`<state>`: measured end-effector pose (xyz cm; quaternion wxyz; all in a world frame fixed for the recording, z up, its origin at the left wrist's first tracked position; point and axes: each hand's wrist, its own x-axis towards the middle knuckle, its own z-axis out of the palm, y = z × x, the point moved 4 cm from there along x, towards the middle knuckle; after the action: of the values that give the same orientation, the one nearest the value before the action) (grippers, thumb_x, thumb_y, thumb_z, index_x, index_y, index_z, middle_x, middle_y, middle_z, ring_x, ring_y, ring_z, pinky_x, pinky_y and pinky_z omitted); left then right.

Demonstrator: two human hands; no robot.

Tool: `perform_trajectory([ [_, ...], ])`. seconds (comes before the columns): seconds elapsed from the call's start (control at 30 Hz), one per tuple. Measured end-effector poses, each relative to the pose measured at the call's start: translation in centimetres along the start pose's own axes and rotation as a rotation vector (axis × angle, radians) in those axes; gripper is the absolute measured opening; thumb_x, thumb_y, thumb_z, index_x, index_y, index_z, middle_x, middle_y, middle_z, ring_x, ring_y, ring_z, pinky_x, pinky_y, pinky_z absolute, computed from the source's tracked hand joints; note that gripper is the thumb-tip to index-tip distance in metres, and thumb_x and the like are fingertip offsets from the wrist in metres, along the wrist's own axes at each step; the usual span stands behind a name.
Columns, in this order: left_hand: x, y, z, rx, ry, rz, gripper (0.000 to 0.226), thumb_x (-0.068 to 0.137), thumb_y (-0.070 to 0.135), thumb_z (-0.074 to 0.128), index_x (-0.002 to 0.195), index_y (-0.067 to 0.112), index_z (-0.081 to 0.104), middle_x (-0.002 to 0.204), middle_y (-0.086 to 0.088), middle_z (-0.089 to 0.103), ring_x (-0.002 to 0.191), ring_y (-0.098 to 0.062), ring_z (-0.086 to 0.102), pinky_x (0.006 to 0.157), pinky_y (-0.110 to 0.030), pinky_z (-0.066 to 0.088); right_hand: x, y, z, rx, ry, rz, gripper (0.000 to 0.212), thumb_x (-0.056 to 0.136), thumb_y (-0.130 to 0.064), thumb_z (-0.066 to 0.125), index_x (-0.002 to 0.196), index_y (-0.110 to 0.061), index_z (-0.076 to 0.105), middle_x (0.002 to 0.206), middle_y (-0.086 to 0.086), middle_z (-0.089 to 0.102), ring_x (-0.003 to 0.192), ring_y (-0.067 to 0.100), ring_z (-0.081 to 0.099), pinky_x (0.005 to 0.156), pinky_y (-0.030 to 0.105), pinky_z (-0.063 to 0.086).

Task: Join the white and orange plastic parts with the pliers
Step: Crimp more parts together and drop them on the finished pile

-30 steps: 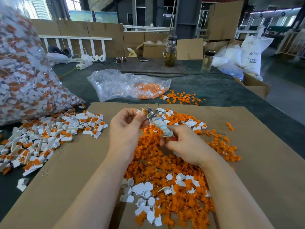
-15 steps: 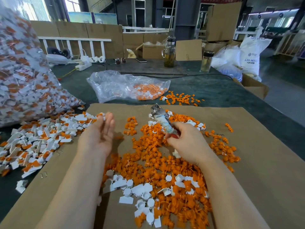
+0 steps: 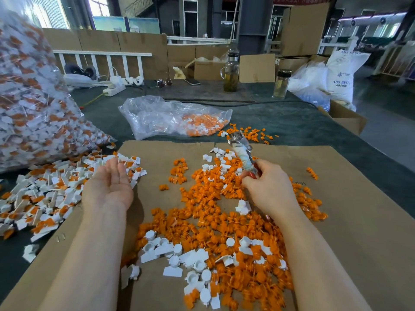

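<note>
Right hand (image 3: 267, 187) fingers curled round pliers (image 3: 241, 151) above orange parts (image 3: 211, 209) on cardboard (image 3: 359, 221), long axis pointing away and slightly left, handles hidden in fist, jaw gap unclear, left hand (image 3: 110, 185) palm-up, fingers straight, over joined white-and-orange pieces (image 3: 45, 194)

Bare cardboard (image 3: 359, 221) lies open toward 3 o'clock of the orange pieces (image 3: 213, 221) and in a strip toward 9 o'clock, where the joined pieces (image 3: 45, 194) crowd the edge, while a plastic bag (image 3: 170, 117) blocks 12 o'clock.
</note>
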<state>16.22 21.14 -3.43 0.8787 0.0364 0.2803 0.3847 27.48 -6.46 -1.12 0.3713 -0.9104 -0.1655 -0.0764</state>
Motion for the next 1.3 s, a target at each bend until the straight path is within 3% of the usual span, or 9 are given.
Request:
perform_trajectory([
  [0.1,-0.7,-0.4,0.4,0.181,-0.041,0.023,0.029,0.1,0.016,0.055,0.128,0.012,0.059,0.103,-0.003,0.074,0.072,-0.007,0.074,0.061,-0.018,0.057,0.0,0.3,-0.5,0.051,0.076,0.037,0.006,0.088,-0.026,0.059,0.082,-0.024,0.06,0.072,-0.008,0.061,0.063,0.012,0.056,0.052,0.027,0.036],
  [0.3,-3.8,-5.4,2.2,1.21,-0.341,0.08,0.015,0.09,0.019,0.068,0.104,0.02,0.067,0.101,0.001,0.074,0.093,-0.012,0.068,0.074,-0.028,0.048,0.1,1.7,-1.8,0.205,0.254,0.185,0.009,0.088,-0.026,0.059,0.08,-0.024,0.059,0.069,-0.005,0.062,0.058,0.013,0.055,0.052,0.029,0.037],
  [0.43,-4.5,-9.3,3.5,1.701,-0.585,0.207,0.016,0.093,0.028,0.066,0.108,0.024,0.064,0.105,0.005,0.066,0.091,-0.008,0.06,0.066,-0.022,0.039,0.1,2.5,-2.2,0.292,0.304,0.263,0.006,0.087,-0.025,0.059,0.082,-0.024,0.061,0.065,-0.004,0.062,0.056,0.014,0.054,0.052,0.03,0.039],
  [0.53,-3.5,-11.4,4.8,1.929,-0.694,0.373,0.027,0.093,0.036,0.065,0.117,0.024,0.062,0.12,-0.002,0.065,0.108,-0.021,0.06,0.094,-0.038,0.048,0.1,2.6,-2.2,0.241,0.295,0.276,0.006,0.088,-0.028,0.059,0.085,-0.024,0.061,0.067,-0.003,0.062,0.056,0.014,0.055,0.05,0.028,0.037],
  [0.63,-1.9,-13.5,6.4,2.179,-0.752,0.545,0.039,0.094,0.049,0.057,0.128,0.03,0.058,0.14,-0.006,0.053,0.127,-0.031,0.05,0.11,-0.05,0.037,0.1,2.4,-2.2,0.158,0.277,0.269,0.011,0.09,-0.03,0.057,0.082,-0.023,0.058,0.067,-0.004,0.06,0.057,0.012,0.052,0.049,0.026,0.032],
  [0.8,0.5,-17.2,8.9,2.352,-0.953,0.62,0.059,0.093,0.066,0.045,0.144,0.039,0.041,0.156,-0.005,0.033,0.142,-0.036,0.032,0.114,-0.06,0.02,0.1,2.3,-2.1,0.135,0.262,0.266,0.014,0.09,-0.028,0.057,0.076,-0.024,0.054,0.066,-0.003,0.058,0.055,0.012,0.051,0.048,0.025,0.032],
  [1.0,2.1,-20.8,9.3,2.383,-1.138,0.408,0.073,0.087,0.076,0.044,0.15,0.042,0.032,0.165,-0.004,0.014,0.152,-0.037,0.005,0.117,-0.067,0.006,0.2,2.7,-2.2,0.131,0.252,0.293,0.01,0.088,-0.028,0.057,0.079,-0.023,0.056,0.064,-0.001,0.059,0.057,0.015,0.053,0.049,0.026,0.031],
  [1.1,2.5,-21.5,9.0,2.406,-1.203,0.335,0.071,0.082,0.079,0.048,0.144,0.044,0.042,0.162,-0.007,0.024,0.15,-0.034,0.015,0.117,-0.062,0.015,0.3,2.7,-2.2,0.105,0.251,0.294,0.01,0.089,-0.028,0.056,0.08,-0.023,0.056,0.066,-0.002,0.059,0.058,0.015,0.053,0.048,0.025,0.029],
  [1.3,1.7,-20.9,9.1,2.382,-1.149,0.396,0.036,0.086,0.068,0.056,0.109,0.042,0.063,0.144,-0.01,0.037,0.14,-0.04,0.025,0.114,-0.063,0.019,0.2,2.6,-2.2,0.084,0.244,0.286,0.009,0.088,-0.026,0.056,0.08,-0.023,0.056,0.067,-0.001,0.059,0.058,0.016,0.053,0.049,0.026,0.03],
])
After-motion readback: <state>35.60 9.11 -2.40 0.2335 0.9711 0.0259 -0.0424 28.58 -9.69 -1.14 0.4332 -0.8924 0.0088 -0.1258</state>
